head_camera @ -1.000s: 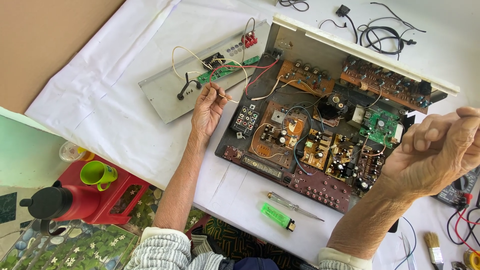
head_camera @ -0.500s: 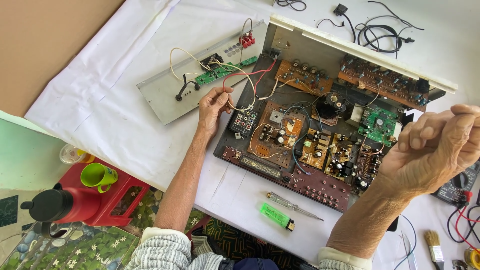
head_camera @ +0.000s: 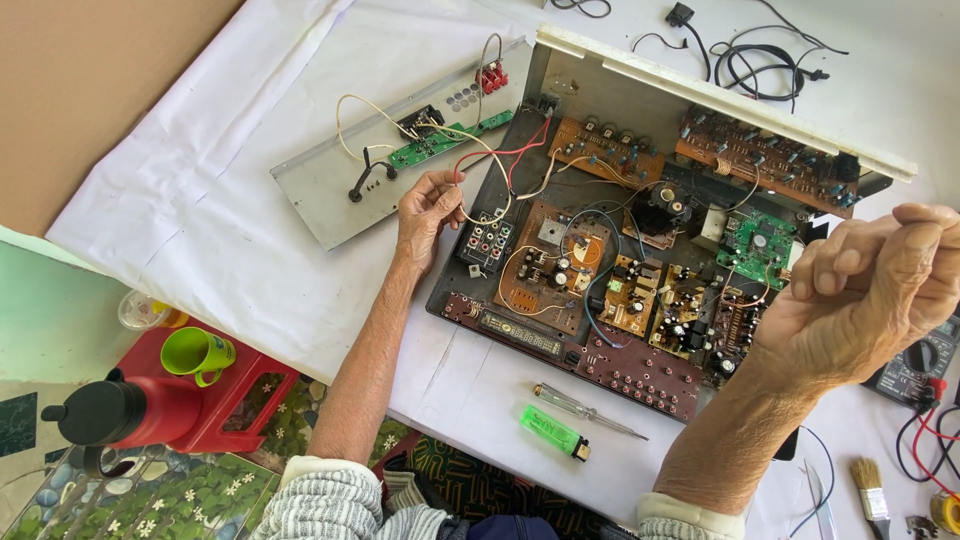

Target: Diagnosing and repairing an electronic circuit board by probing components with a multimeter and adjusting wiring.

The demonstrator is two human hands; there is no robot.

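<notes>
Two bare hands working over an opened amplifier chassis (head_camera: 640, 290) on a white-covered surface (head_camera: 240, 250). Left hand (head_camera: 428, 205) pinching a loop of pale wire (head_camera: 478, 160) between fingers (head_camera: 450, 183) and thumb, just at the chassis's near-left corner, beside a block of coloured sockets (head_camera: 487, 243). Wire running away from those fingers to a small green board (head_camera: 440, 143) on a detached grey metal panel (head_camera: 370, 180) lying just beyond and to their left. Right hand (head_camera: 870, 290) hovering raised above the chassis's right end, fingers curled into a loose fist, nothing visibly held.

Lying on the cloth nearer the person than either hand: a clear-handled screwdriver (head_camera: 588, 410) and a green lighter (head_camera: 553, 432). A paintbrush (head_camera: 872, 488) and a multimeter (head_camera: 915, 365) sitting below and beside the right wrist.

Risk, as it looks from here: tugging the pinched wire too hard, likely straining its solder joint at the green board or dragging the loose panel across the cloth; snagging the red leads (head_camera: 510, 155) crossing close by the fingertips also seeming possible.
</notes>
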